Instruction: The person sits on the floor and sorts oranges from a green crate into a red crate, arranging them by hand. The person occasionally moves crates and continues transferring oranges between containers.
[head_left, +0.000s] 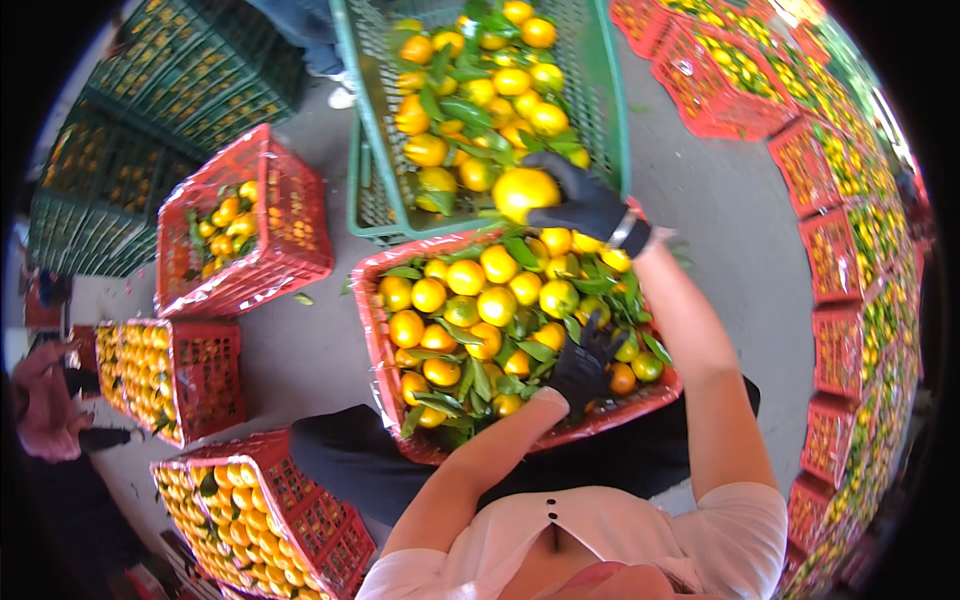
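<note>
My right hand (581, 199), in a black glove with a band at the wrist, grips a large yellow-orange mandarin (526, 195). It holds the fruit over the near edge of a green plastic crate (616, 112), which contains mandarins and loose leaves. Just below stands a plastic-lined red crate (367, 337), close against my legs and full of mandarins (496, 306) with green leaves. My left hand (586, 367), also black-gloved, rests among that fruit at the right side with its fingers apart. Its palm side is hidden.
Another green crate (364, 202) sits beneath the upper one. At left are a partly filled red crate (292, 217), full red crates (206, 382) and stacked green crates (112, 157). Rows of filled red crates (836, 349) curve along the right. A person (52, 405) is at far left.
</note>
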